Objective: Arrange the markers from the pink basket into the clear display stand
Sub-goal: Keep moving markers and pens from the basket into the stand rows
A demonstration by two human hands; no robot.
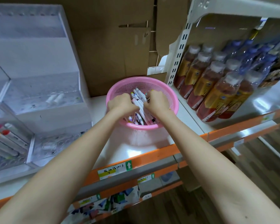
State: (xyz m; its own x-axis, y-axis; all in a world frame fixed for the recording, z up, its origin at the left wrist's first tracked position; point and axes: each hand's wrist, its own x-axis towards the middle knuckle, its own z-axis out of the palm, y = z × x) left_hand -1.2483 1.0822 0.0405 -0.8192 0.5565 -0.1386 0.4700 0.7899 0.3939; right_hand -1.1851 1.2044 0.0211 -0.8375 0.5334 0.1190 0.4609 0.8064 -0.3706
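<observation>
A round pink basket (171, 97) stands on the white shelf, holding several white markers (138, 94) with coloured caps. Both my hands are inside it. My left hand (121, 103) curls its fingers down around markers on the left side of the pile. My right hand (157, 101) grips markers on the right side, fingers bent over them. The clear display stand (44, 88) rises in tiers at the left. Two white markers (55, 97) lie on its middle tier, and several markers with red and orange caps (8, 139) stand in its lowest left section.
Brown cardboard boxes (113, 50) stand behind the basket. Rows of bottled drinks (217, 88) fill the shelf at the right, beside a white perforated upright (179, 52). The shelf's orange front edge (152, 156) carries price labels.
</observation>
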